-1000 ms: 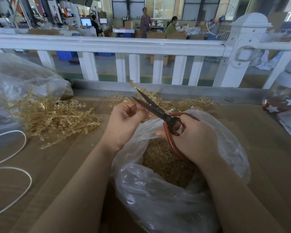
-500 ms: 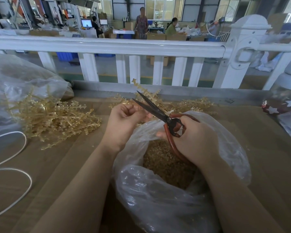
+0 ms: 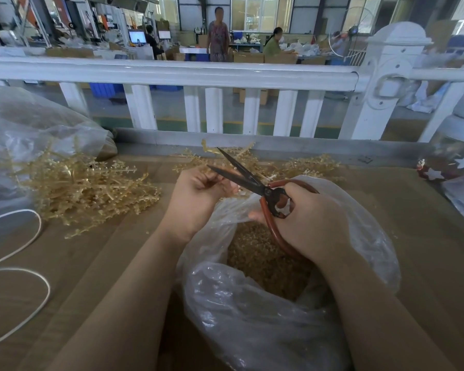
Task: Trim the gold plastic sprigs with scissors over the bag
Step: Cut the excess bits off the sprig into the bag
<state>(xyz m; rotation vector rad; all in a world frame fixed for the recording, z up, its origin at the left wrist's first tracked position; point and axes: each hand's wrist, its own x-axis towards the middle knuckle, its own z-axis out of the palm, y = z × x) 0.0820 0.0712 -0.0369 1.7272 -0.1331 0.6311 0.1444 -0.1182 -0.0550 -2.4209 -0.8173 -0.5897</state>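
My left hand pinches a gold plastic sprig whose tip sticks up behind the blades. My right hand grips the red-handled scissors; their dark blades are spread apart, straddling the sprig just above my left fingers. Both hands hover over the mouth of a clear plastic bag, which holds a heap of gold clippings.
A pile of gold sprigs lies on the brown table at left, spilling from another clear bag. More sprigs lie behind the bag. A white cord loops at far left. A white railing borders the far edge.
The scissor blades have opened wider and shifted slightly around the sprig. Both hands stay over the bag.
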